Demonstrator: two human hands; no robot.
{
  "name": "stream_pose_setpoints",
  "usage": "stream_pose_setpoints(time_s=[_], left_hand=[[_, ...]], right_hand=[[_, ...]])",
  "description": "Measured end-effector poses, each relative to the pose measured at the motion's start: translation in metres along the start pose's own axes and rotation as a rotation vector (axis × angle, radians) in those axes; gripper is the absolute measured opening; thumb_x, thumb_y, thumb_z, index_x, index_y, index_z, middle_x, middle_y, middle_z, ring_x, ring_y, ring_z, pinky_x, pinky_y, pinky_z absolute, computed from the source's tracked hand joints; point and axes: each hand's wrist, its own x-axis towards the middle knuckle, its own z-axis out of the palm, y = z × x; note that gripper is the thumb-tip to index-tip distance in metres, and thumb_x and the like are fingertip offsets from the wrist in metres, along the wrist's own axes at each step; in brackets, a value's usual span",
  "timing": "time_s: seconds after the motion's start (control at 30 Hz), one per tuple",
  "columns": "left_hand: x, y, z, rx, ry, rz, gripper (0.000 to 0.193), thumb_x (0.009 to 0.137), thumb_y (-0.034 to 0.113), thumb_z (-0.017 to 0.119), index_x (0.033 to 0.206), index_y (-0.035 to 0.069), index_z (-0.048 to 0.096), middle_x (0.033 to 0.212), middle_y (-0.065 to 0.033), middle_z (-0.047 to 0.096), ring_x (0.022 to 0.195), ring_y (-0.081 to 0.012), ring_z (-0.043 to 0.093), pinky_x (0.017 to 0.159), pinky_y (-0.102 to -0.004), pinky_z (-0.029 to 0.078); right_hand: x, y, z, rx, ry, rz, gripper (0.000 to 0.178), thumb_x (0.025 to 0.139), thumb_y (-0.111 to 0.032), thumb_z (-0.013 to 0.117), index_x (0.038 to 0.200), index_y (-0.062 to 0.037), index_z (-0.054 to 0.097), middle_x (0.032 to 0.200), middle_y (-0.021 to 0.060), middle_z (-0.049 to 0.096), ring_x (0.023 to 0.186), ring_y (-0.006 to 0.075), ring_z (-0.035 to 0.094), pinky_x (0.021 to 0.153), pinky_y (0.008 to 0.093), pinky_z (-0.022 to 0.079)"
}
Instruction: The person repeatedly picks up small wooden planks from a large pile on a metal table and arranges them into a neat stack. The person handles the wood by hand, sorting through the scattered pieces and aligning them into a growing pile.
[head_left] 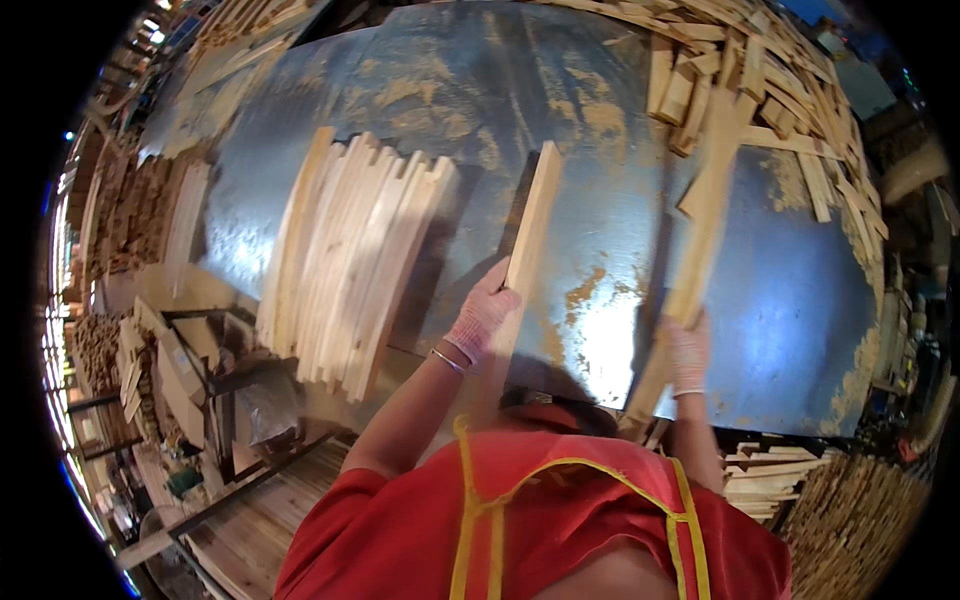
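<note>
My left hand, in a pinkish knit glove, is closed around a pale wooden strip that stands on edge and points away from me over the metal table. My right hand, gloved the same way, grips a longer wooden board; motion blurs it, and its far end reaches toward the heap of offcuts. Left of my left hand, a row of pale wooden strips lies side by side with uneven ends.
The dark metal tabletop is dusted with sawdust patches. Loose wood offcuts are heaped at the far right. Stacked lumber stands off the left edge, near a cardboard piece. More strips lie below the table's near right edge.
</note>
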Motion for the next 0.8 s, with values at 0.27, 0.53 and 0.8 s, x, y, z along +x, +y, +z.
stream_pose_setpoints(time_s=[0.27, 0.53, 0.8], left_hand=[[0.060, 0.043, 0.036, -0.426, 0.148, -0.026, 0.069, 0.094, 0.012, 0.079, 0.156, 0.012, 0.050, 0.127, -0.0057, 0.068, 0.111, -0.0223, 0.066, 0.100, -0.0397, 0.056], [-0.007, 0.044, -0.089, 0.145, 0.010, -0.151, 0.062, 0.094, 0.018, 0.076, 0.152, 0.006, 0.057, 0.118, -0.0086, 0.070, 0.101, -0.0189, 0.067, 0.090, -0.0377, 0.057], [-0.068, 0.043, -0.128, 1.261, 0.408, 0.203, 0.051, 0.086, 0.032, 0.076, 0.127, 0.002, 0.070, 0.130, -0.0163, 0.067, 0.125, -0.0374, 0.061, 0.110, -0.0474, 0.050]], right_hand=[[-0.091, -0.041, 0.116, -0.231, -0.550, -0.307, 0.100, 0.088, -0.017, 0.080, 0.170, 0.0025, 0.026, 0.153, 0.0247, 0.058, 0.140, 0.0308, 0.057, 0.119, 0.0369, 0.043], [-0.071, -0.061, 0.152, 0.048, -0.524, 0.032, 0.055, 0.095, -0.015, 0.066, 0.148, -0.0041, 0.058, 0.102, 0.0119, 0.073, 0.086, 0.0198, 0.069, 0.073, 0.0335, 0.058], [-0.054, -0.070, 0.341, -0.194, -0.549, -0.378, 0.059, 0.096, -0.045, 0.064, 0.123, 0.0076, 0.068, 0.123, 0.0380, 0.070, 0.124, 0.0553, 0.064, 0.108, 0.0510, 0.049]])
